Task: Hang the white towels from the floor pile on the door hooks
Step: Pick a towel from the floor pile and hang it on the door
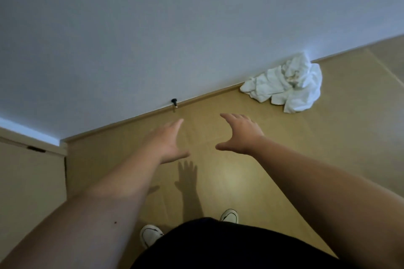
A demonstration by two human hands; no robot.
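A crumpled pile of white towels (288, 85) lies on the wooden floor against the white wall, to the upper right; one fold shows a brownish stain. My left hand (168, 141) and my right hand (240, 133) are stretched out in front of me above the floor, palms facing each other, fingers straight, holding nothing. Both hands are well short of the pile, which lies up and to the right of my right hand. No door hooks are in view.
A small black door stop (174, 102) sticks out at the base of the wall (153, 39). A wooden door (30, 181) stands at the left edge. My white shoes (150, 235) are on the floor (306, 148) below.
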